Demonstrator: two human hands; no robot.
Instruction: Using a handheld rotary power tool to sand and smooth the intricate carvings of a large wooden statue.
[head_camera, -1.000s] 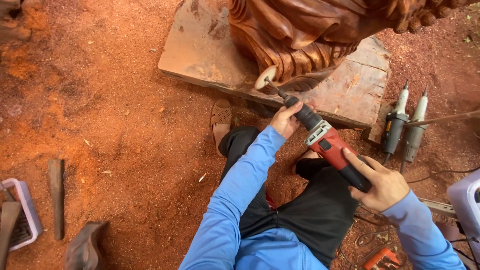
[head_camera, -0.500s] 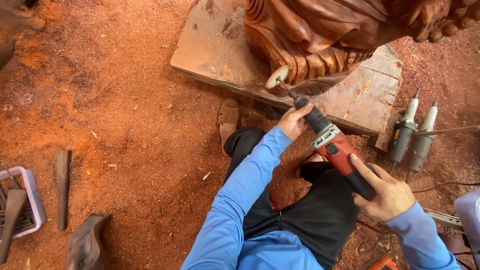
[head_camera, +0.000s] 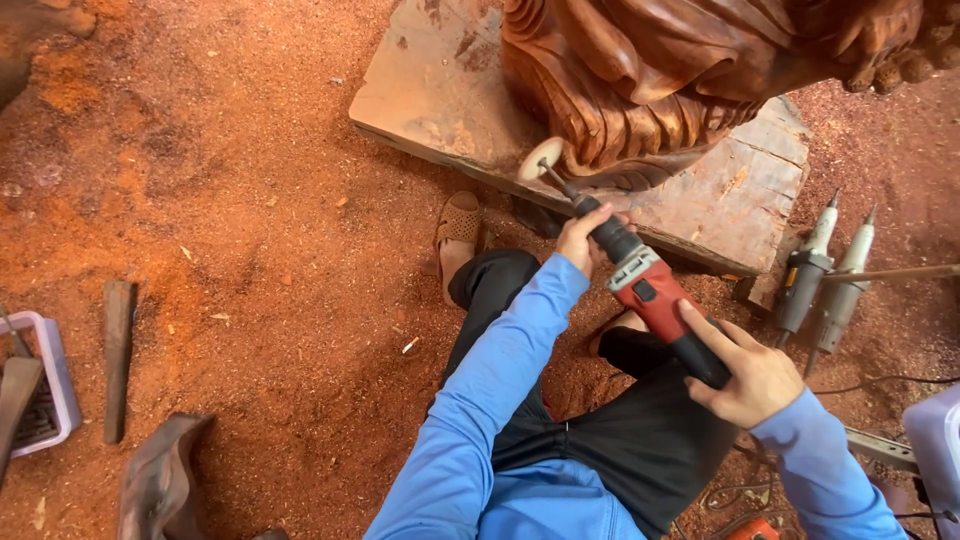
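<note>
Head view: the sanding disc is now touching the carving's lower folds.

Compared with 1 second ago, the disc (head_camera: 541, 158) is sitting closer against the ribbed, glossy brown wood carving (head_camera: 660, 90), so grinding is under way. The left hand (head_camera: 583, 238) is wrapping the red-and-black rotary grinder (head_camera: 650, 295) near its nose; the right hand (head_camera: 745, 375) is gripping its rear, fingers closed. The rough slab (head_camera: 730, 195) is lying on red sawdust floor (head_camera: 220, 200).

i see a sawdust-covered floor (head_camera: 220, 230); on it lie a wooden slab (head_camera: 450, 100), two grey rotary tools (head_camera: 825, 275), a dark chisel (head_camera: 117, 355) and a white basket (head_camera: 45, 395).
</note>
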